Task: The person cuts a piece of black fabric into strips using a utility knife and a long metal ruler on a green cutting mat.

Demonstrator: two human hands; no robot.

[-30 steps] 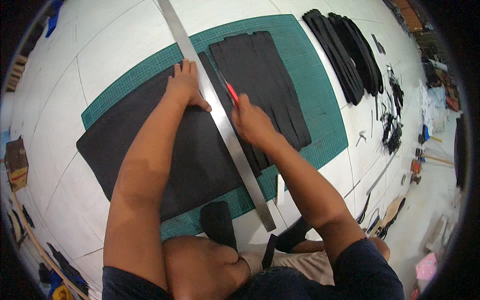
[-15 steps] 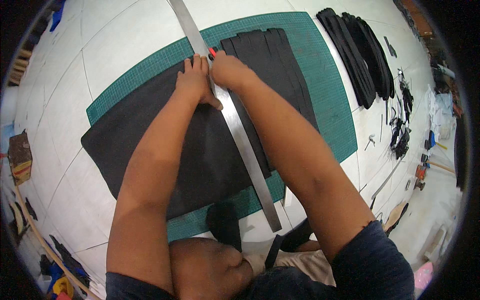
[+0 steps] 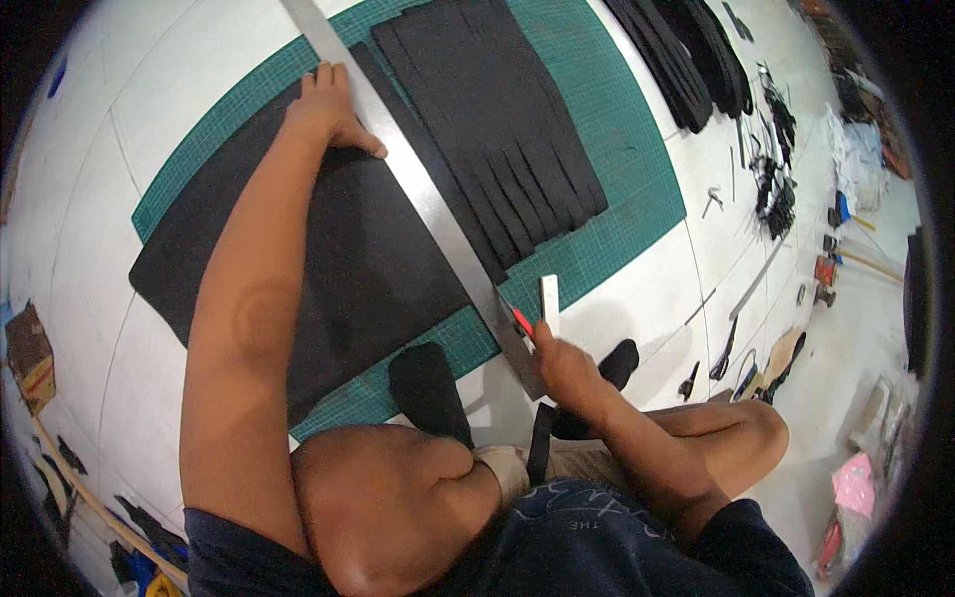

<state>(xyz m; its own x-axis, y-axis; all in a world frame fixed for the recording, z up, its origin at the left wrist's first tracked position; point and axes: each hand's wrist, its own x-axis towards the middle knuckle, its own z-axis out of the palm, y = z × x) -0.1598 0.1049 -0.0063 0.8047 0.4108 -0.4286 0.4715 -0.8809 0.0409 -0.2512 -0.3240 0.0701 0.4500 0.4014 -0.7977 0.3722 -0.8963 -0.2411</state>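
Note:
A long metal ruler (image 3: 423, 204) lies slantwise over a black fabric-like sheet (image 3: 348, 249) on a green gridded cutting mat (image 3: 637, 149). My left hand (image 3: 326, 111) presses flat near the ruler's far part, its fingers stretched and its thumb apart on the metal. Close to the ruler's near end, my right hand (image 3: 569, 378) grips a red utility knife (image 3: 523, 323), its blade pointing at the ruler's right edge by the sheet's near edge. Right of the ruler, several black cut strips (image 3: 487, 119) lie side by side.
A short white bar (image 3: 550, 297) lies by the mat's near edge, beside my right hand. Bundles of black strips (image 3: 662, 65) and black scraps (image 3: 774, 189) lie on the white tiled floor at the right. My black-socked foot (image 3: 430, 383) is at the mat's near edge.
My right hand has drawn the knife along the ruler from its far part to its near end. My left hand stays on the ruler. The whole view has shifted slightly.

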